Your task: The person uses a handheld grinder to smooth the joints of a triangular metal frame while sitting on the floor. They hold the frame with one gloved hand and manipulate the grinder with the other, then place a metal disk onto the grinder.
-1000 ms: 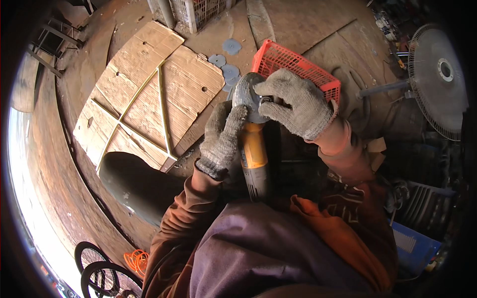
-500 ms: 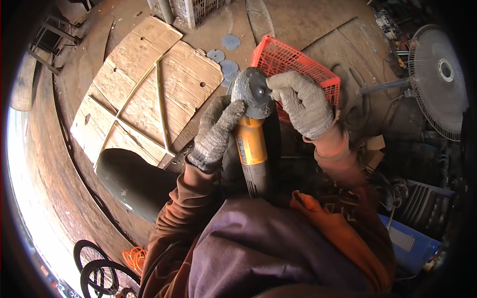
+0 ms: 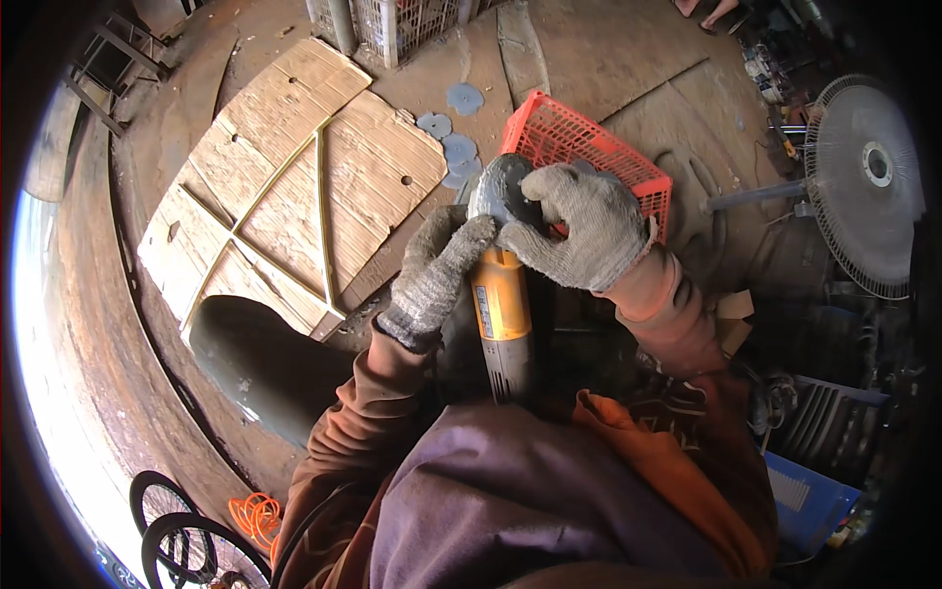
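Observation:
A yellow and grey angle grinder stands close in front of me, its head pointing away and its grey disc facing up. My left hand, in a dirty knitted glove, grips the grinder by the side of its head, with the thumb near the disc. My right hand, gloved too, is curled over the disc's right side, thumb below and fingers above. It covers the disc's centre, so the nut there is hidden.
Beyond my hands stands a red plastic crate. Several grey discs lie left of it. A cardboard sheet carries thin metal frame strips. A fan stands right; a blue case lies below. Another person's feet show at the far edge.
My right hand has moved left and down, from the disc's right edge to over its face, closing thumb and fingers on it. The left hand keeps its grip. The view has shifted slightly.

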A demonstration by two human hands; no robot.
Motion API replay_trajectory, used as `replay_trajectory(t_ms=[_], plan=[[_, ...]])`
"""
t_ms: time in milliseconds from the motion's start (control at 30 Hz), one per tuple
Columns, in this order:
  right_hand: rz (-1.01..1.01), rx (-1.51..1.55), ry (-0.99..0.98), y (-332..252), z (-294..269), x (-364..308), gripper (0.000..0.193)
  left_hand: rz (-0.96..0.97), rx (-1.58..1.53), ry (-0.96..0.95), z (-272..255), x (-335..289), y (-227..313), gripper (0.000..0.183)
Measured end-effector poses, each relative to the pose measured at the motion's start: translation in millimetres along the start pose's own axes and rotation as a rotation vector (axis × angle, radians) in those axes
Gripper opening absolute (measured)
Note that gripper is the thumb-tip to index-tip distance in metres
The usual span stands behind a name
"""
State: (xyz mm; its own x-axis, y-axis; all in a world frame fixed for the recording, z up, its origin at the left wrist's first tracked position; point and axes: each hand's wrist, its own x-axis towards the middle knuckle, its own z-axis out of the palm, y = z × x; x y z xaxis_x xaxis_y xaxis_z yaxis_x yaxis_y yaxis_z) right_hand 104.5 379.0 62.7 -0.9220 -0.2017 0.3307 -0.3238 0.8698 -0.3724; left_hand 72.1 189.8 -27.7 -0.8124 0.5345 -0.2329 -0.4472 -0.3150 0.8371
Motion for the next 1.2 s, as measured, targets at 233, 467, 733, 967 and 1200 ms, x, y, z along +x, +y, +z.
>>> replay_trajectory(t_ms=[233,467,733,967,1200], plan=[[-0.099,-0.202,0.051,7,4,-3,0.018,-0.010,-0.005,0.002,4,-2,8,0.029],[-0.041,-0.062,0.142,10,13,-9,0.017,-0.032,-0.179,-0.053,-6,3,-7,0.030],[-0.099,-0.005,0.176,4,17,-2,0.016,-0.017,-0.239,-0.093,-14,2,-2,0.030],[-0.072,-0.019,0.145,6,15,-6,0.018,-0.032,-0.117,-0.136,-22,8,0,0.030],[-0.097,0.007,0.119,1,12,-6,0.023,0.038,-0.239,-0.069,-11,2,0,0.032]])
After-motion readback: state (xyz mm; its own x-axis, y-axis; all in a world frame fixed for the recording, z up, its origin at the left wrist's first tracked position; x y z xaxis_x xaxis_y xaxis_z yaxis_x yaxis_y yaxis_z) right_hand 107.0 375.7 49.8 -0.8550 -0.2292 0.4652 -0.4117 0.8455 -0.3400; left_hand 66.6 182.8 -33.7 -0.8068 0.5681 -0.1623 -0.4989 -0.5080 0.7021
